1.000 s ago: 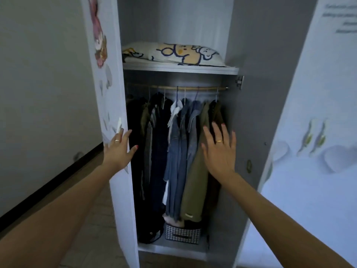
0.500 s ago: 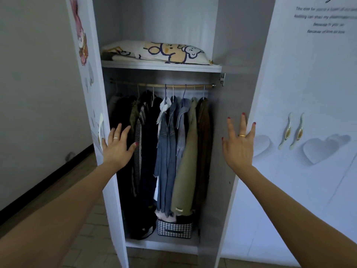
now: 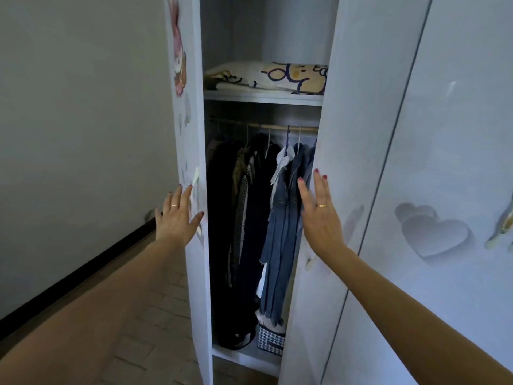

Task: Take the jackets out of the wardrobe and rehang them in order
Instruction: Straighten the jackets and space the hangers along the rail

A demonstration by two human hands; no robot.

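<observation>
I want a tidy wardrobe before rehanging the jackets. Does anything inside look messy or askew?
Mostly tidy. A white collar on the denim jacket flops out crookedly, and a garment hem rests on the houndstooth box.

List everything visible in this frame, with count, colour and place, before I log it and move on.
wardrobe doors: two, white, ajar
jackets: several, dark and denim blue, hanging on rail
rail: one, wooden, under shelf
folded bedding: one, cream with cartoon print, on shelf
checked box: one, black and white, wardrobe floor
sticker: one, pink, left door
heart decals: two, white, door at right
left hand: open, on left door
right hand: open, on right door
</observation>
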